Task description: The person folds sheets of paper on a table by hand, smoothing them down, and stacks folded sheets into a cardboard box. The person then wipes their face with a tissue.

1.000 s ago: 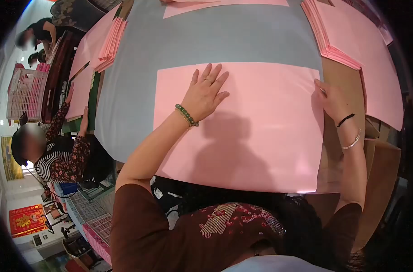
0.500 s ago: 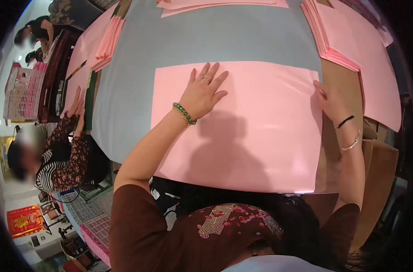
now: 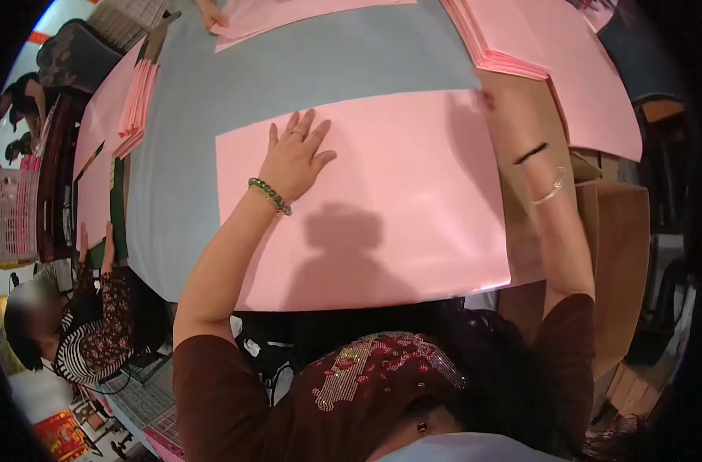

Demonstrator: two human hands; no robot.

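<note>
A large pink sheet [image 3: 389, 192] lies on the blue-grey table covering [image 3: 312, 73], close in front of my body. My left hand [image 3: 295, 154] rests flat on its upper left part, fingers spread. Beside the sheet's far right corner is my right hand [image 3: 513, 112], blurred by motion. Its fingers are smeared, so I cannot tell whether they touch or hold anything.
Folded pink stacks lie at the right [image 3: 513, 54] and the left [image 3: 138, 104]. Across the table, another person's hand [image 3: 211, 14] touches a pink sheet [image 3: 305, 15]. A seated co-worker [image 3: 97, 339] is at the left. A cardboard box [image 3: 616, 262] stands at the right.
My right hand has moved from the sheet's right edge to beyond its far right corner. My left hand stays flat on the sheet. The view has shifted, and another person's hand now shows across the table.
</note>
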